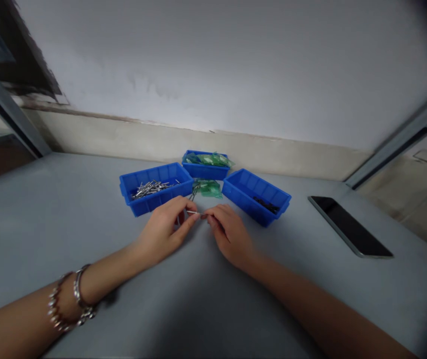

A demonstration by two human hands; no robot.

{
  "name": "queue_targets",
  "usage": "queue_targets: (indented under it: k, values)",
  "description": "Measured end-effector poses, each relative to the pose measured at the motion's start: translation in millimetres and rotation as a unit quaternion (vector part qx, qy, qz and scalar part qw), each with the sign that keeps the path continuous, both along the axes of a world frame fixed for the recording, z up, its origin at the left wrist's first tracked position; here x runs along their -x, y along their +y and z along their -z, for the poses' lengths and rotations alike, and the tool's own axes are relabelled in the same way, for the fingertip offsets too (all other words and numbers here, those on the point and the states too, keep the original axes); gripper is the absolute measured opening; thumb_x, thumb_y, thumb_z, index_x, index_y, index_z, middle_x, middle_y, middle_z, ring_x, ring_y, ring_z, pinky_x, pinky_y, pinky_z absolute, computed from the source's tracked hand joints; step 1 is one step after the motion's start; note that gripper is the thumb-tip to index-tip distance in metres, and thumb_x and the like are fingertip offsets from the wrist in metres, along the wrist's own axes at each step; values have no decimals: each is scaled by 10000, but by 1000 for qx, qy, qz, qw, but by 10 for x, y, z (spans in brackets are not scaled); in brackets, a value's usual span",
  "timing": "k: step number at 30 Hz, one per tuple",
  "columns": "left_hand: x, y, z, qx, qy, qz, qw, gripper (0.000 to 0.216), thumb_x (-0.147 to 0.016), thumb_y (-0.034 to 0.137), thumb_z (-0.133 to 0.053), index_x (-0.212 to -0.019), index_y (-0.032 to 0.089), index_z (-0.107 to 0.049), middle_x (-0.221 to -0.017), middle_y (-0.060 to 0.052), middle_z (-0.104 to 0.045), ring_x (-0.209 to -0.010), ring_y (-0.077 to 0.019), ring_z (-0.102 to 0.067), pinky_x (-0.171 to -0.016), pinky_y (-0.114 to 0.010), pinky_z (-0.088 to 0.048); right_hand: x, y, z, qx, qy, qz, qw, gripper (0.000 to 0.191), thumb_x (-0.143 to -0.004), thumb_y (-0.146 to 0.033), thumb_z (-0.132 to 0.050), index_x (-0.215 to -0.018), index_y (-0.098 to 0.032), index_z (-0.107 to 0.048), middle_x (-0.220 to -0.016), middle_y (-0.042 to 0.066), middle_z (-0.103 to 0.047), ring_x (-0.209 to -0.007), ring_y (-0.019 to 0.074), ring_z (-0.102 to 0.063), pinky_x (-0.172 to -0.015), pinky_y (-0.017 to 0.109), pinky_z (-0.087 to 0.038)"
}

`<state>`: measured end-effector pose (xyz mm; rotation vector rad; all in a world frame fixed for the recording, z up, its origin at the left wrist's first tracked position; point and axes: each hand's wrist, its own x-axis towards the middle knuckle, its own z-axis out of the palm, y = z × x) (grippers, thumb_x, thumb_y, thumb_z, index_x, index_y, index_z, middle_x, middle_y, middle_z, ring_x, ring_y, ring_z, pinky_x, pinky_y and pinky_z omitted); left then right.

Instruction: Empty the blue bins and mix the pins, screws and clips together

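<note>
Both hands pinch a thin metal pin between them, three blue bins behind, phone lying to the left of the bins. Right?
Not quite: the phone lies to the right of the bins, not the left, as the head view shows. The rest holds: the left hand and right hand pinch a thin metal pin between them, with three blue bins behind.

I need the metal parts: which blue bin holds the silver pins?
The left blue bin, beside the left hand; the back bin holds green bags, the right bin dark bits.
</note>
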<state>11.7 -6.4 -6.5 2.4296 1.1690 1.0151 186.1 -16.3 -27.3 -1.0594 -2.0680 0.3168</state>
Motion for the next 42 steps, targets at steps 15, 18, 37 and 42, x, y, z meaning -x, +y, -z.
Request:
queue_targets:
  k: [15, 18, 37, 42]
  values:
    - [4, 19, 22, 9, 8, -16, 1000, 220, -890, 310, -436, -765, 164, -545, -723, -3, -527, -614, -113, -482, -585, -243, -398, -4, -3, 16, 6, 5, -7, 1000, 210, -881, -136, -329, -882, -195, -530, -842, 52, -587, -834, 175, -519, -775, 342, -422]
    - [-4, 10, 8, 8, 3, -17, 1000, 210, -889, 303, -436, -768, 164, -538, -714, 1, -526, -610, -112, -477, -579, -241, -392, -11, -10, 5, 14, 5, -9, 1000, 174, -861, -148, -389, -966, -178, -523, -885, 64, -589, -859, 180, -525, -803, 358, -429]
    - [174, 98, -204, -193, 58, -92, 975, 113, -889, 260, -404, -894, 176, -479, -839, -32, -530, -740, -148, -525, -674, -266, -445, 338, 445, 34, 27, -247, 67, 966, 496, -882, -337, -457, -1296, -67, -413, -1401, 165, -370, -1296, 265, -299, -1017, 440, -289]
    - [287, 211, -309, -207, 183, -243, 930, 226, -885, 332, -390, -948, 165, -529, -973, -73, -542, -726, -173, -550, -627, -284, -427, 342, 430, 31, 10, -249, 108, 962, 433, -892, -320, -443, -1264, -99, -450, -1341, 160, -436, -1250, 276, -347, -987, 457, -296]
